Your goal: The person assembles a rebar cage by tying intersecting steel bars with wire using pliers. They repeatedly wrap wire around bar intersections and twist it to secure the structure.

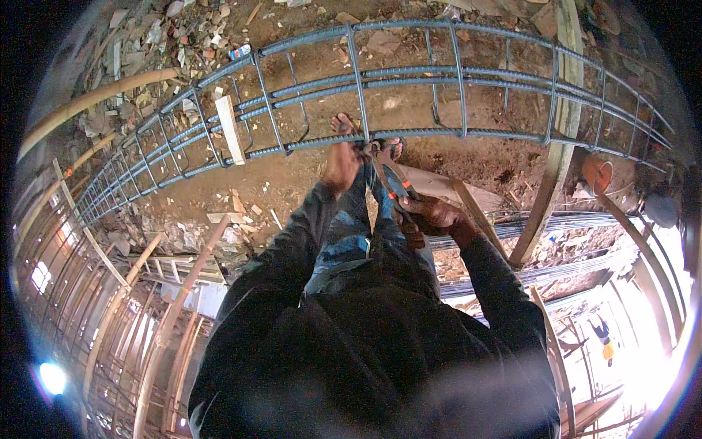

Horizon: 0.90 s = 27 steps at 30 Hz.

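A long rebar cage of ribbed bars and square stirrups stretches across in front of me. My right hand is wrapped around the handles of a pair of pincers with orange marks on the handles. The pincers' jaws meet the nearest bar where a stirrup crosses it. At that same joint, my left hand reaches up to the bar with its fingers bent in beside the jaws. Whatever those fingers pinch is too small to make out.
A flat wooden strip leans on the cage to the left. Timber posts stand right, near an orange bucket and bundled bars. Rubble covers the far-left ground. Poles rise at lower left; a distant person is lower right.
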Available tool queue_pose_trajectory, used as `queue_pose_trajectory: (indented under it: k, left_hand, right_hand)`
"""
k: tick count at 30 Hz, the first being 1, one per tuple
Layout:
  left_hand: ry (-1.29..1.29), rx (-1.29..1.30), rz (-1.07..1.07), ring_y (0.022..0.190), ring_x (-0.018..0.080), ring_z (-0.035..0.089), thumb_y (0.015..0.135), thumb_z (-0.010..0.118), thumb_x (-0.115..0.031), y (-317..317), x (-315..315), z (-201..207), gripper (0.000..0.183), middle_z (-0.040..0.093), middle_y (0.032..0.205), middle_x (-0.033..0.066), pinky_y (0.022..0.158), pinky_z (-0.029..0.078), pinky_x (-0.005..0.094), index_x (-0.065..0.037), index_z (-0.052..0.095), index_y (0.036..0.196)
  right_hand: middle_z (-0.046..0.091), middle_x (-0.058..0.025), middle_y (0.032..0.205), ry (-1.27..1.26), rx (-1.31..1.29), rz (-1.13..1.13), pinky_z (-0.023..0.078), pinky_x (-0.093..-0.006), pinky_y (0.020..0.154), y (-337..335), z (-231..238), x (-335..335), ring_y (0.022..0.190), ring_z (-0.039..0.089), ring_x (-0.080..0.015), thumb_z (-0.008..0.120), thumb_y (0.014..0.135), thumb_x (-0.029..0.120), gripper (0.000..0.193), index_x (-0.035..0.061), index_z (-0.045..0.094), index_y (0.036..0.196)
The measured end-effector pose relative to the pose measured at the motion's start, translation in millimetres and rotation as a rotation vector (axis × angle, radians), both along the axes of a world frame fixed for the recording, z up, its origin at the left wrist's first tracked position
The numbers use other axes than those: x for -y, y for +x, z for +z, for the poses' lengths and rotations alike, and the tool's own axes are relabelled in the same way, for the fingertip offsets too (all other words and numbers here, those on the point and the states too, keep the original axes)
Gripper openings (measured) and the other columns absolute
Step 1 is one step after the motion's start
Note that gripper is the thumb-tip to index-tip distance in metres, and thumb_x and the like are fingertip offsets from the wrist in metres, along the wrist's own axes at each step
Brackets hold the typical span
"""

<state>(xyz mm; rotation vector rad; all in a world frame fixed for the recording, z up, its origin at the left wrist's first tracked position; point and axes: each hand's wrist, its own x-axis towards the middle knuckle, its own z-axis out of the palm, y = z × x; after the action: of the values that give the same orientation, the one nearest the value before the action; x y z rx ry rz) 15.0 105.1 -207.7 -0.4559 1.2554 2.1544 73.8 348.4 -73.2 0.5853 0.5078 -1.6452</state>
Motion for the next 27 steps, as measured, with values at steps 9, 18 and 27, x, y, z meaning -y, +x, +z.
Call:
queue_pose_trajectory:
  k: [9,18,27]
  left_hand:
    - [0.285,0.339,0.032,0.111,0.0238,0.065,0.095,0.066,-0.052,21,-51,159,0.066,0.067,0.126,0.0079,0.097,0.053,0.0440,-0.006,0.052,0.141]
    - [-0.014,0.280,0.474,0.092,0.0152,0.065,0.099,0.066,-0.039,41,-123,107,0.038,0.072,0.109,0.0010,0.079,0.049,0.0313,-0.004,0.070,0.112]
    - [-0.122,0.294,0.104,0.081,0.0078,0.058,0.091,0.079,-0.029,10,-70,164,0.035,0.065,0.098,-0.0019,0.067,0.047,0.0277,-0.006,0.066,0.113]
  right_hand:
    - [0.070,-0.0104,0.097,-0.157,-0.395,-0.036,0.054,-0.0358,0.070,-8,1,-7,0.076,0.067,-0.0208,0.078,0.088,0.037,0.043,0.0038,0.063,0.110]
    - [0.065,-0.0260,0.124,1.429,-1.245,0.621,0.052,-0.0483,0.095,51,4,17,0.113,0.063,-0.0431,0.056,0.091,0.021,0.057,0.0008,0.047,0.143]
    - [0.072,-0.0099,0.091,0.591,-0.737,0.068,0.053,-0.0408,0.063,36,12,24,0.075,0.068,-0.0239,0.060,0.100,0.039,0.037,0.0037,0.066,0.110]
